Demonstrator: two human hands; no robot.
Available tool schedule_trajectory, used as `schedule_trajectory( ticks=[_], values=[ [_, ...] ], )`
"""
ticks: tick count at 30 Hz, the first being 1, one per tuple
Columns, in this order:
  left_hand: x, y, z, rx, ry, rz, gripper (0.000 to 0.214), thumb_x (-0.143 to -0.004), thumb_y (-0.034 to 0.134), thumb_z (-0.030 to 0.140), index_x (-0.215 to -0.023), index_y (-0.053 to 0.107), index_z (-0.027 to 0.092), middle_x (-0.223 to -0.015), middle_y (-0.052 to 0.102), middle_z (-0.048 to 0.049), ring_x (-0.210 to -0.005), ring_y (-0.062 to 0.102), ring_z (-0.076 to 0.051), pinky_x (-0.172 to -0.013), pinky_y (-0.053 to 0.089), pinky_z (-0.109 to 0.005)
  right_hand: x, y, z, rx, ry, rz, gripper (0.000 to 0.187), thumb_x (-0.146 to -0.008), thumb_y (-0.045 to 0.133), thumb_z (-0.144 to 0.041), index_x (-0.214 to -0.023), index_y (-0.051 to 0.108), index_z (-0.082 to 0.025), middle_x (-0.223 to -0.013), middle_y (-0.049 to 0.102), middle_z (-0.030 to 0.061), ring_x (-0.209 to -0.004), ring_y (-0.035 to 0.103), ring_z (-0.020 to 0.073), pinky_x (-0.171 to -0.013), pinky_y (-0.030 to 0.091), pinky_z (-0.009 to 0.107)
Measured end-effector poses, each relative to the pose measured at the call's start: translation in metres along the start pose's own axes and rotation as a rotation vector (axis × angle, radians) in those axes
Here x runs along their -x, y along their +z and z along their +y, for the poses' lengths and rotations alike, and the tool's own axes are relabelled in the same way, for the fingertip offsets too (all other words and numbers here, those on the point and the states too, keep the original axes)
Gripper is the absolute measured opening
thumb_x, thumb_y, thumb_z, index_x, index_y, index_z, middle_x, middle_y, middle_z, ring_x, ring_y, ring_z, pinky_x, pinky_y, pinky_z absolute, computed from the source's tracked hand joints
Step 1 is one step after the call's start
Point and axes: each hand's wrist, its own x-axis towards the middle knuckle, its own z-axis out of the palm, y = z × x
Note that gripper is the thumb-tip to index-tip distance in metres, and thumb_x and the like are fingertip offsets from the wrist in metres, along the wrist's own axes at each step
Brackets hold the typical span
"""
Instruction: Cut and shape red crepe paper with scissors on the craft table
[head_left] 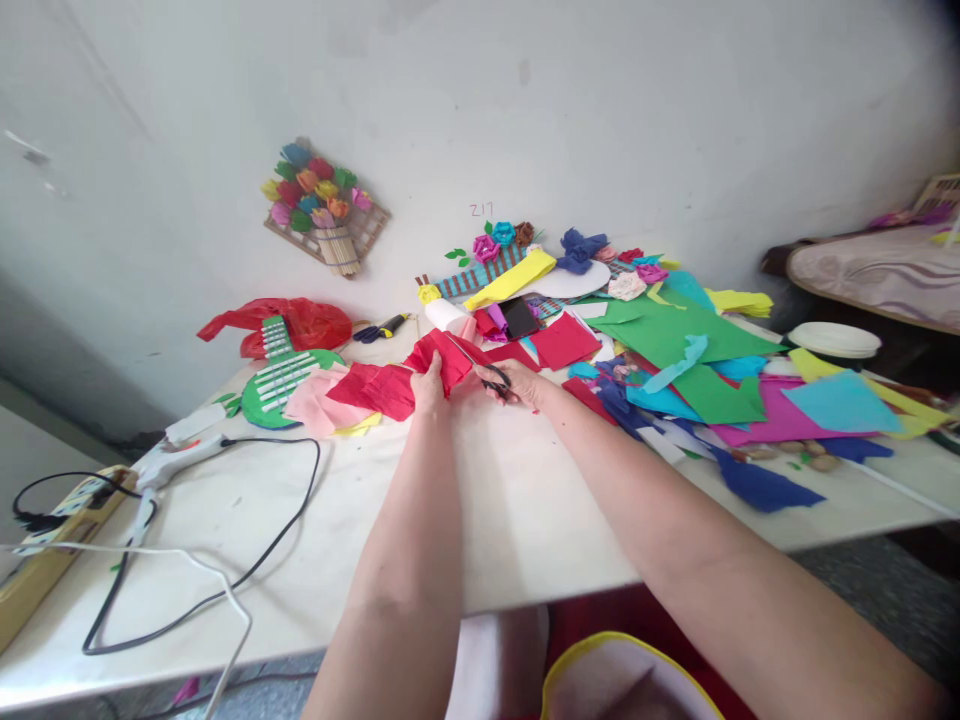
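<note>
My left hand (430, 385) is closed on a bunched piece of red crepe paper (442, 358) above the white table (510, 510). My right hand (517, 382) grips black-handled scissors (487, 375), whose blades point left into the red paper. More red crepe paper (371, 388) lies flat just left of my left hand, over a pink sheet (315, 400).
A pile of coloured paper sheets (697, 370) covers the right half of the table. A glue gun (184, 445) with a black cable (247, 560) lies at the left. A green paper guitar (281, 385), a red plastic bag (300, 322), paper plates (834, 340) and paper flowers (495, 243) sit further back.
</note>
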Motion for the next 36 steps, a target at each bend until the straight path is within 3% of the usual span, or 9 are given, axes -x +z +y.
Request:
schedule_trajectory(
  ticks=[15,28,33,36],
  values=[
    [0.001,0.001,0.003,0.013,-0.011,0.041,0.015,-0.068,0.065,0.021,-0.077,0.059,0.010,-0.076,0.065,-0.0091,-0.063,0.064,-0.017,-0.063,0.053,-0.032,0.000,0.004,-0.002,-0.007,-0.026,0.028,0.038,-0.068,0.061,-0.050,-0.062,0.047,-0.014,-0.048,0.048,-0.0036,-0.035,0.040,0.0033,-0.031,0.026,0.015],
    [-0.007,-0.003,-0.002,0.013,-0.025,0.043,0.022,-0.067,0.066,0.024,-0.084,0.059,0.011,-0.080,0.066,-0.0090,-0.071,0.064,-0.018,-0.066,0.053,-0.030,-0.003,0.008,-0.002,-0.009,-0.035,0.052,0.034,-0.070,0.061,-0.043,-0.060,0.046,-0.014,-0.045,0.047,-0.0048,-0.033,0.038,0.0026,-0.031,0.030,0.014],
    [-0.006,-0.002,-0.001,0.017,-0.033,0.056,0.017,-0.068,0.065,0.021,-0.079,0.059,0.010,-0.078,0.065,-0.0092,-0.068,0.065,-0.018,-0.066,0.053,-0.031,0.007,0.015,-0.015,-0.018,0.003,0.104,0.029,-0.070,0.063,-0.039,-0.070,0.044,-0.016,-0.044,0.050,-0.0053,-0.031,0.040,0.0043,-0.030,0.032,0.015],
    [-0.008,-0.003,-0.003,0.025,-0.036,0.037,0.018,-0.069,0.065,0.022,-0.081,0.059,0.010,-0.079,0.066,-0.0096,-0.068,0.065,-0.018,-0.066,0.053,-0.030,0.011,0.018,-0.021,0.036,0.021,0.147,0.032,-0.069,0.065,-0.037,-0.077,0.041,-0.018,-0.042,0.051,-0.0064,-0.028,0.041,0.0062,-0.026,0.028,0.015]
  ],
)
